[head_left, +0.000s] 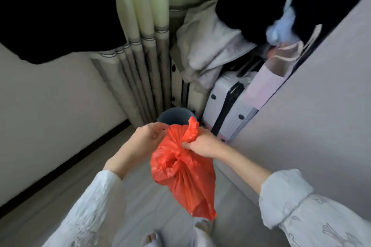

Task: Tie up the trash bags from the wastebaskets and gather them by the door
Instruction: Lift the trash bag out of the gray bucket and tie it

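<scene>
A red plastic trash bag [184, 178] hangs in the air in front of me, with a knot at its neck. My right hand [200, 144] grips one red tail of the bag just above the knot. My left hand [149, 135] pinches the bag's other top edge on the left side. Just beyond my hands a dark grey wastebasket [174, 115] stands on the floor, its lower part hidden by the bag and hands.
A white suitcase [226, 110] piled with pale and black clothes [210, 46] stands beside the wastebasket, against a grey cabinet side [311, 116] on the right. Pale green curtains [140, 36] hang behind. A black garment [56, 12] hangs at upper left. Grey floor [140, 206] lies below, with my feet visible.
</scene>
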### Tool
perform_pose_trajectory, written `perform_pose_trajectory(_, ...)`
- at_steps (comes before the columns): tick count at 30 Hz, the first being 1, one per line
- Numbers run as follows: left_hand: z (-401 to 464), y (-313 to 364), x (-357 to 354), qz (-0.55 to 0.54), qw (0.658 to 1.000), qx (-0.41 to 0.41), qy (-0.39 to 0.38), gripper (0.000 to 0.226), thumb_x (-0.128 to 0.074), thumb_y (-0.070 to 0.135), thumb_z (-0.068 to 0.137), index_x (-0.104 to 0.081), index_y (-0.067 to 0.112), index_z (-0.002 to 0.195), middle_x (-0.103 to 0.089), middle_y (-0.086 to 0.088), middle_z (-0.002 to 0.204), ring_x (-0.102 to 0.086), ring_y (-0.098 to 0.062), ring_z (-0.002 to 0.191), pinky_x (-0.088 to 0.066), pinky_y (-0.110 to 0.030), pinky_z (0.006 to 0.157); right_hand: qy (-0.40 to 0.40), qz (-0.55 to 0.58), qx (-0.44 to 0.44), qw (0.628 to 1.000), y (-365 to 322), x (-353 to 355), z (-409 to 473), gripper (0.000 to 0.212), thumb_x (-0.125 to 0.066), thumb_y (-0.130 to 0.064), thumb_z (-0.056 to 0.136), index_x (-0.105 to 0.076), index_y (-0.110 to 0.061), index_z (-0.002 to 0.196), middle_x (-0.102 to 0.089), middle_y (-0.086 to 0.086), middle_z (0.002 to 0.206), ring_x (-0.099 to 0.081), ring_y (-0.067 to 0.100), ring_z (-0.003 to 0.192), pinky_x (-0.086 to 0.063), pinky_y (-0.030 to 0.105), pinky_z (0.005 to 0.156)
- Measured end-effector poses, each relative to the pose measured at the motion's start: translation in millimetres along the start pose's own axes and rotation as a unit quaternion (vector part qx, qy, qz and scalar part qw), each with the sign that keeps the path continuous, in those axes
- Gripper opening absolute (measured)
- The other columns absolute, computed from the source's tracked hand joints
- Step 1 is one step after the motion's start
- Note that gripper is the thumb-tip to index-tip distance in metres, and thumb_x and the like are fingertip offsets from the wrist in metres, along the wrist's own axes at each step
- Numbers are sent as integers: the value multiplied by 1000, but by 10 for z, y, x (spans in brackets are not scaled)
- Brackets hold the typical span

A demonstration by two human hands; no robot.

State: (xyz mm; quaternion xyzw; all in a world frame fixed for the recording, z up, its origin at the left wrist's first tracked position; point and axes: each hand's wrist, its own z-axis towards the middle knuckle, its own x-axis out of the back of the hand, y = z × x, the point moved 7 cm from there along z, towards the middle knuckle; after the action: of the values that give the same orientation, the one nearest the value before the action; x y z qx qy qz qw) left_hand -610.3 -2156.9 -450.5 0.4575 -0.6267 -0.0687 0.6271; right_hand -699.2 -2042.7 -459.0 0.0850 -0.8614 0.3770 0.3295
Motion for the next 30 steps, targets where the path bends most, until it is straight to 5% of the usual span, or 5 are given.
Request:
perform_pose_trajectory(2, -173, 511, 169, 5, 999, -47, -24, 24, -50, 23, 91, -63, 20, 110, -69, 0, 106, -64, -19, 95, -48, -32, 91, 34, 22, -15, 999, -81, 339, -482, 42, -56, -23, 88, -49, -12, 128, -57, 11, 130, -53, 27, 118, -41, 27, 90)
perform_pose_trajectory(7, -558, 1397, 186, 15, 985, -166, -42, 26, -49, 18, 91, -62, 16, 114, -66, 3, 108, -60, -15, 89, -39, -16, 78, 142, 92, -58, 984, 123, 735, -1511, 17, -59, -22, 85, -64, -8, 92, -67, 15, 107, -62, 29, 102, -48, 39, 91)
perform_pose_trajectory(14, -1360, 2608, -661, 15, 934, -307, -181, 24, -49, 19, 91, -63, 18, 111, -68, 1, 103, -62, -15, 89, -45, -26, 82, 300, 153, -169, 926, 1004, 775, -3287, 27, -58, -17, 85, -50, -20, 59, -57, 7, 76, -53, 19, 75, -48, 34, 78)
perform_pose_trajectory(20, -2592, 3961, -1674, 40, 847, -443, -292, 25, -46, 16, 92, -62, 15, 111, -68, -5, 108, -64, -22, 97, -48, -28, 88, 419, 170, -279, 847, 1847, 709, -5179, 37, -56, -17, 83, -38, -25, 52, -55, 4, 74, -52, 17, 80, -46, 35, 82)
perform_pose_trajectory(30, -5475, 5983, -3859, 49, 688, -596, -411, 24, -47, 16, 92, -63, 14, 110, -68, -4, 106, -64, -23, 97, -48, -28, 88, 555, 229, -434, 672, 3549, -99, -8895, 14, -58, -20, 85, -65, -9, 80, -66, 17, 92, -62, 25, 92, -47, 34, 83)
